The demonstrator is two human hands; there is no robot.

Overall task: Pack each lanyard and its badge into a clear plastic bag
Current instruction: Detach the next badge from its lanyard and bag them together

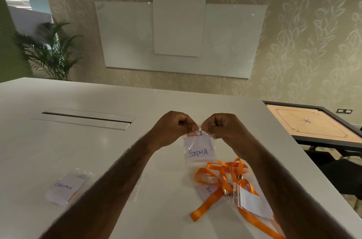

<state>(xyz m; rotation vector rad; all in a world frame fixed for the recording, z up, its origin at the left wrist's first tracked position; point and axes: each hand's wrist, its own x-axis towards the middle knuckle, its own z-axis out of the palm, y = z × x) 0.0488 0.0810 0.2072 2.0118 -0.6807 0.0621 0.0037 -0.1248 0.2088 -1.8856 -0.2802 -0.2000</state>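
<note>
Above the white table (pixel 98 150) I hold up a clear plastic bag (pixel 198 148) with a white badge marked "SIGMA" inside and a bit of orange lanyard at its top. My left hand (pixel 172 129) pinches the bag's top left edge. My right hand (pixel 221 129) pinches the top right edge. Below, on the table, lie loose orange lanyards (pixel 221 178) with a clear badge holder (pixel 250 199) and a partly covered badge (pixel 207 191). A packed bag with a badge reading "CHROME" (pixel 65 187) lies at the lower left.
A recessed cable slot (pixel 86 119) runs across the table at mid left. A carrom board (pixel 313 125) stands beyond the table's right edge. A whiteboard (pixel 180 39) hangs on the far wall, and a potted plant (pixel 49 50) stands at the back left.
</note>
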